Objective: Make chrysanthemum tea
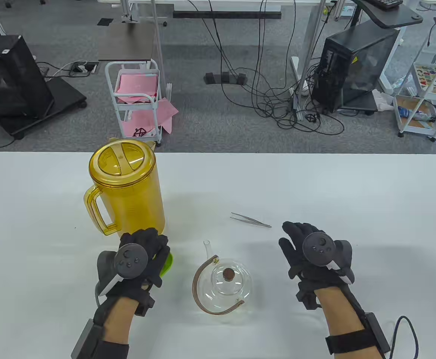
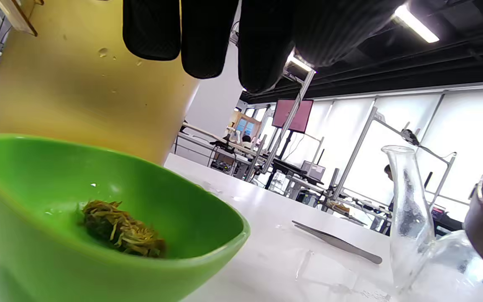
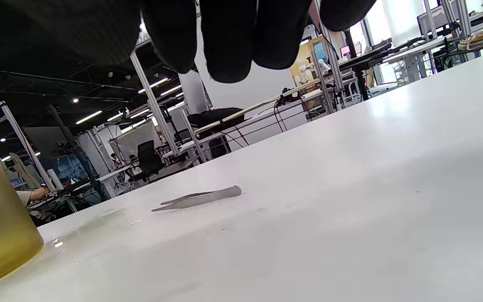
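We see the left hand (image 1: 139, 258) hovering over a small green bowl (image 2: 111, 218) just in front of the tall translucent yellow lidded pitcher (image 1: 126, 187); its fingers (image 2: 208, 37) hang straight and relaxed, holding nothing. In the bowl lies one clump of dried yellow-brown chrysanthemum (image 2: 120, 228). Whether the hand touches the bowl's rim, we cannot tell from these angles. At centre front on the white tabletop (image 1: 352, 194) stands the clear glass teapot with a brown curved handle and cork-knobbed lid (image 1: 223, 284), lid on. Behind it, well apart, slim metal tweezers (image 1: 250, 220) lie flat. Our right hand (image 1: 315, 258) hangs to the teapot's right, fingers (image 3: 229, 42) spread loose and gripping nothing, near the tweezers but not touching them.
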`<state>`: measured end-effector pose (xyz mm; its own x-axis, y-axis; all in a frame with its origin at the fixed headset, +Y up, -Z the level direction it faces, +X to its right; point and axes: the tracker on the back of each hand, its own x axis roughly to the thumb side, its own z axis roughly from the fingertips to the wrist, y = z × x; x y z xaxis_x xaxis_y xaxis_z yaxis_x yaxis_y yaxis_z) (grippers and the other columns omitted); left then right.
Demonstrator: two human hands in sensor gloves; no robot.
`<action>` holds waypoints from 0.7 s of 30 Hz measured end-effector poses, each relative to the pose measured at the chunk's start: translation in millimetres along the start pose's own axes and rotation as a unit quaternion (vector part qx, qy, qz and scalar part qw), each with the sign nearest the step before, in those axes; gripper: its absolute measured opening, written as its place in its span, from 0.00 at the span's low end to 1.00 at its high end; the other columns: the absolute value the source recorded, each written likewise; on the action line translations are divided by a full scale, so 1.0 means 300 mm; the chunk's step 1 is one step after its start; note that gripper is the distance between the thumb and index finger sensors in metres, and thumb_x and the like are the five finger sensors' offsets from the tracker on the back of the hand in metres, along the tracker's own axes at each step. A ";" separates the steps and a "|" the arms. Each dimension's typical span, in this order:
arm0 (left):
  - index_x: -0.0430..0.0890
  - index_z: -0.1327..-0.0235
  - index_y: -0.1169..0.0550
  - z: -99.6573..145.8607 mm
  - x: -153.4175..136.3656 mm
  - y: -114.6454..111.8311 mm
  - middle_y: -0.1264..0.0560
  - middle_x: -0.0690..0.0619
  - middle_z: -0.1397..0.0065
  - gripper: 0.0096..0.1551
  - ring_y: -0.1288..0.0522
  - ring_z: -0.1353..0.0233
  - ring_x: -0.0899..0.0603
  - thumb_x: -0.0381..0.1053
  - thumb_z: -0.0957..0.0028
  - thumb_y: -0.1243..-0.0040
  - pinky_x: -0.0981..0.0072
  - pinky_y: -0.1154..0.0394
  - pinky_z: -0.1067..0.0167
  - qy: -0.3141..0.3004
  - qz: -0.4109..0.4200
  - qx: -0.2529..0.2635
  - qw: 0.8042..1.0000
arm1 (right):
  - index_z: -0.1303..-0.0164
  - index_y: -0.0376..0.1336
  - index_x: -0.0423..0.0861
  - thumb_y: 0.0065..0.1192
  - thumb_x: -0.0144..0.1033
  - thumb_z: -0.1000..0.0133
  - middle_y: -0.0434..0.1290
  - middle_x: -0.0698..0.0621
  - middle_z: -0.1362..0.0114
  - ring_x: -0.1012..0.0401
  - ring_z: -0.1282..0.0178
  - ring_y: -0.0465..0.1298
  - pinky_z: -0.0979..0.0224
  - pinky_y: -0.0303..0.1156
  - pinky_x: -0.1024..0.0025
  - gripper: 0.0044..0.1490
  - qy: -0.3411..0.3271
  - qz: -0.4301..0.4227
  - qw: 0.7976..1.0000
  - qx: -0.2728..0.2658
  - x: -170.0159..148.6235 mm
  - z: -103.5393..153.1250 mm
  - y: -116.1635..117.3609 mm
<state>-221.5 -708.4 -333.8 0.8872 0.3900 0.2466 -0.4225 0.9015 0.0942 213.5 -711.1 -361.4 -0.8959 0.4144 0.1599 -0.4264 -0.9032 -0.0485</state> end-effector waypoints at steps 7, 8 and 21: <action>0.52 0.31 0.22 0.010 0.010 0.007 0.30 0.42 0.17 0.27 0.36 0.20 0.29 0.62 0.39 0.42 0.28 0.51 0.24 -0.014 0.007 0.018 1.000 | 0.17 0.57 0.55 0.54 0.58 0.37 0.61 0.48 0.17 0.42 0.13 0.60 0.19 0.51 0.32 0.38 -0.006 0.004 1.000 -0.005 0.011 0.009 0.001; 0.52 0.31 0.22 0.011 0.012 0.009 0.29 0.43 0.17 0.27 0.36 0.20 0.29 0.62 0.39 0.42 0.28 0.50 0.24 -0.018 0.008 0.023 1.000 | 0.17 0.57 0.55 0.54 0.58 0.37 0.61 0.48 0.17 0.42 0.14 0.60 0.19 0.51 0.32 0.38 -0.007 0.003 1.000 -0.006 0.012 0.010 0.000; 0.52 0.32 0.21 0.003 0.024 -0.001 0.28 0.43 0.18 0.26 0.35 0.20 0.29 0.62 0.39 0.42 0.28 0.50 0.24 -0.026 0.008 0.019 0.999 | 0.23 0.64 0.57 0.56 0.56 0.37 0.68 0.54 0.20 0.48 0.16 0.68 0.19 0.54 0.34 0.32 -0.117 -0.038 0.991 -0.043 0.187 0.068 -0.054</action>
<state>-215.1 -706.0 -331.2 0.8695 0.3937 0.2984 -0.4448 0.8866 0.1264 172.7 -675.6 -331.5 -0.8119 0.4336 0.3910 -0.5088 -0.8538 -0.1097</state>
